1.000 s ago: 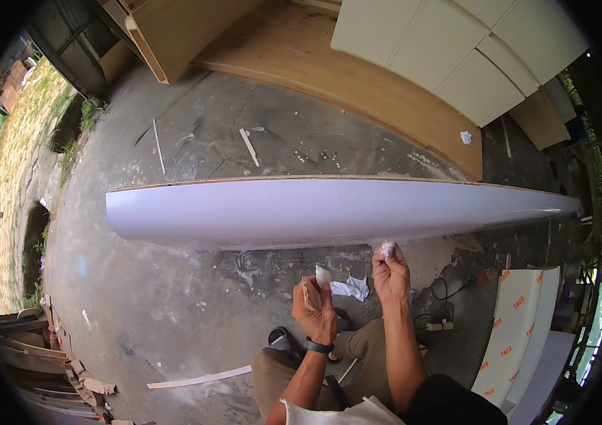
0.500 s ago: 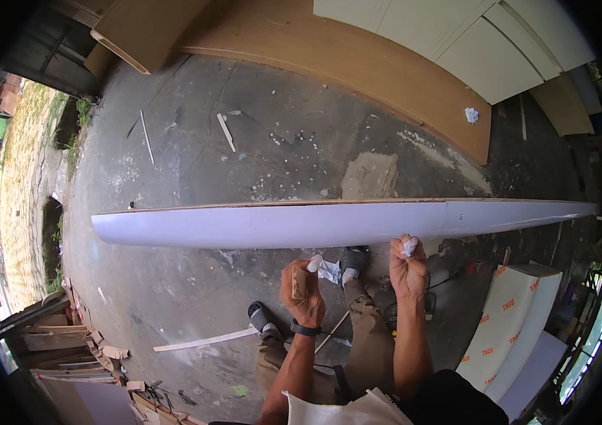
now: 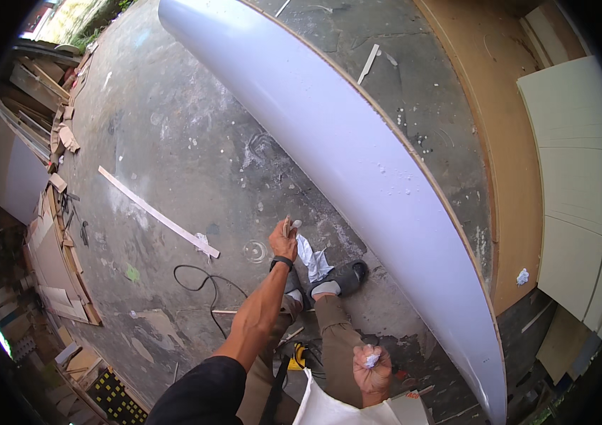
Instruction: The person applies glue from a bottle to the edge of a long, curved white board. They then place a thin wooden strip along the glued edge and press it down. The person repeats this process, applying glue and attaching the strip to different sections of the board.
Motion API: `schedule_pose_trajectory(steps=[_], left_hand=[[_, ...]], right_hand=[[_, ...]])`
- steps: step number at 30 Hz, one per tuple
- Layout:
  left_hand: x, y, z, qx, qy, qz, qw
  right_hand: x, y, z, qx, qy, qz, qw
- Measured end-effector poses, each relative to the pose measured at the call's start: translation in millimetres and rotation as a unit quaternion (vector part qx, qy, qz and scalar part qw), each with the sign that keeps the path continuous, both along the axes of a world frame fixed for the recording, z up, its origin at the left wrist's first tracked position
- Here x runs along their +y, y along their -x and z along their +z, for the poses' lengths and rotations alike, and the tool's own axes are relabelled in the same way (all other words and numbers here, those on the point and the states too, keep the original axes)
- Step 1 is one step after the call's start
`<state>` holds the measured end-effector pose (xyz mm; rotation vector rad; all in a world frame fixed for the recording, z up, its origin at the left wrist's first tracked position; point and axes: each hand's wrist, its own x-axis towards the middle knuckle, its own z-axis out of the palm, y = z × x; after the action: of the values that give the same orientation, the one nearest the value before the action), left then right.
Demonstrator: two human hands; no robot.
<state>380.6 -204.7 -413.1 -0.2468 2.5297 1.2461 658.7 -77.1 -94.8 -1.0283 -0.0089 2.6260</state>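
Observation:
My left hand (image 3: 282, 244) reaches forward over the floor, closed round a small flat tan piece (image 3: 286, 228). A bit of white stuff (image 3: 296, 224) shows at its fingertips. Closer to my body, my right hand (image 3: 373, 379) grips a crumpled white wad (image 3: 371, 360). Beyond both hands a long white glossy panel (image 3: 343, 134) with a brown edge runs slantwise from far left to near right. Neither hand touches it. Between my left hand and my shoe (image 3: 348, 278) a crumpled white sheet (image 3: 313, 261) lies on the floor.
A pale strip (image 3: 156, 211) and a black cord (image 3: 210, 280) lie on the floor to the left. Wood offcuts (image 3: 67, 138) are piled at the left edge. Near my legs is a yellow tool (image 3: 299, 356). A brown board (image 3: 513, 177) with pale panels (image 3: 577, 177) stretches along the right.
My view has swung to the left, so the panel now runs diagonally and looks closer. My left arm has stretched forward; my right hand is nearer my body. Both keep their hold.

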Motion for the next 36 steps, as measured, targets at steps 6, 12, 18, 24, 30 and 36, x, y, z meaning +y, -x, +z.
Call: schedule_pose_trajectory(steps=[6,12,18,24,30,36], left_hand=[[-45,9,-131,0.045,0.020,-0.091,0.995],[-65,16,-170,0.041,0.055,-0.136,0.988],[-75,14,-164,0.021,0.072,-0.120,0.990],[-97,7,-116,-0.008,0.057,0.009,0.998],[-158,-14,-19,-0.067,0.127,0.239,0.960],[-134,19,119,-0.132,-0.058,0.380,0.913]], right_hand=[[12,-12,-77,-0.038,-0.030,0.081,0.995],[16,27,-97,-0.083,-0.064,0.109,0.988],[-4,70,-84,-0.097,-0.069,0.129,0.985],[-3,85,-45,-0.093,-0.062,0.102,0.988],[-5,102,19,-0.048,-0.040,0.087,0.994],[3,101,66,-0.013,-0.003,0.003,1.000]])
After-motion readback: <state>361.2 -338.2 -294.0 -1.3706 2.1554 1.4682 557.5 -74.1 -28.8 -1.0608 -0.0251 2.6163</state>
